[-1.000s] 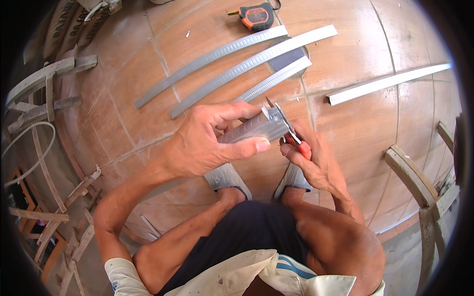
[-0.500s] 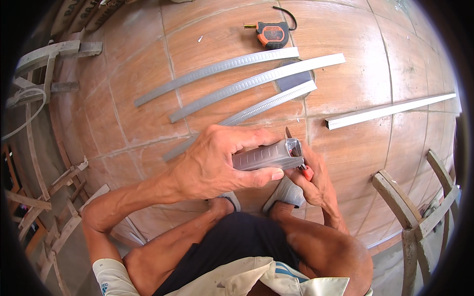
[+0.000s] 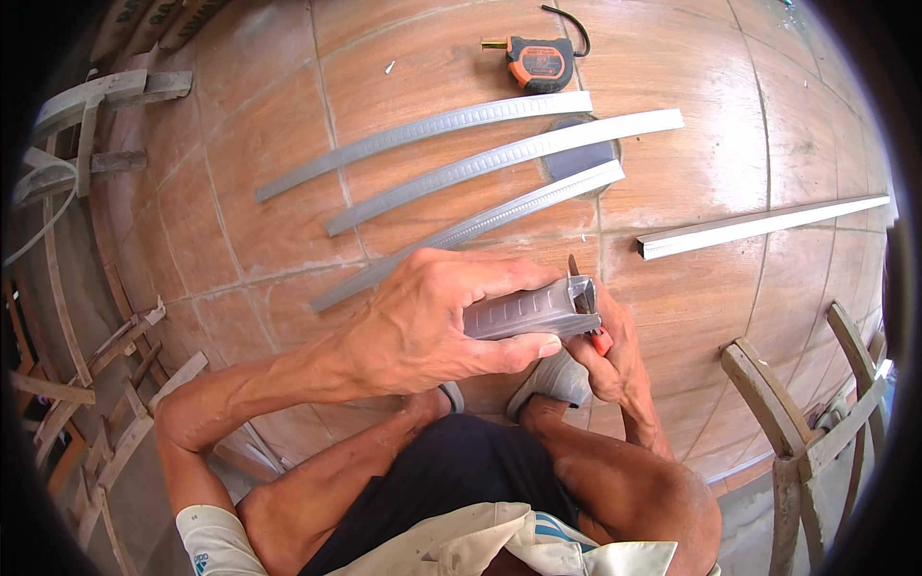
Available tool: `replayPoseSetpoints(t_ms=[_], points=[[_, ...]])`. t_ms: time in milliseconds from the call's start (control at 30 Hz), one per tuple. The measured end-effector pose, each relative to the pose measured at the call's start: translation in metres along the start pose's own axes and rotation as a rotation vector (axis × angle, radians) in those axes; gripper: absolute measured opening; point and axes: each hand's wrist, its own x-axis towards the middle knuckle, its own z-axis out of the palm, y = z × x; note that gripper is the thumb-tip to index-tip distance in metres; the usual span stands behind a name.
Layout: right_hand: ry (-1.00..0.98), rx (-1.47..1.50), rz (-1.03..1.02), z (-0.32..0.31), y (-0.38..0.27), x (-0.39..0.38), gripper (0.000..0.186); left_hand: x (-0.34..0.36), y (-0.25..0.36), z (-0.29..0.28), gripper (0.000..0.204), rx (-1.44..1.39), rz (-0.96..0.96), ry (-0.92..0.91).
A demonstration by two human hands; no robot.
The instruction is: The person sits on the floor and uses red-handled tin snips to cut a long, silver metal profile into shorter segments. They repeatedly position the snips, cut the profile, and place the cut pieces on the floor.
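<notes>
My left hand (image 3: 423,326) grips a short grey metal channel (image 3: 514,309), its fingers along the far side and thumb along the near side. At the channel's open right end, my right hand (image 3: 615,350) is closed on red-handled metal snips (image 3: 600,340), whose blade shows above and behind that end; the rest of the tool is mostly hidden. Beyond my hands lie three long slotted metal strips (image 3: 504,148) on the tiled floor (image 3: 691,154).
An orange-and-black tape measure (image 3: 538,63) is farther back. A metal channel (image 3: 759,224) lies at right. Wooden frames (image 3: 768,403) stand at both sides. A dark rectangular patch (image 3: 581,159) is under the strips. Sacks (image 3: 163,24) are at top left.
Compared with a second ago, my hands and the channel appear lower in view, as does the floor. The channel's open end is turned more toward the camera, hiding more of the snips.
</notes>
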Motion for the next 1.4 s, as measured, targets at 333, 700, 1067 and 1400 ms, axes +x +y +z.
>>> replayPoseSetpoints(t_ms=[333, 700, 1067, 1400], points=[[0.132, 0.000, 0.004, 0.012, 0.025, 0.007, 0.024, 0.014, -0.015, 0.001, 0.056, -0.092, -0.208, -0.072], [0.096, -0.058, 0.075, 0.011, 0.032, 0.008, 0.017, 0.021, -0.038, 0.006, 0.053, -0.316, -0.370, -0.134], [0.301, 0.302, 0.174, 0.023, 0.047, 0.003, 0.019, 0.021, -0.048, 0.021, 0.056, -0.075, -0.355, -0.178], [0.166, 0.004, 0.277, 0.007, 0.018, -0.020, 0.031, 0.012, -0.058, 0.034, 0.045, 0.116, -0.088, 0.016]])
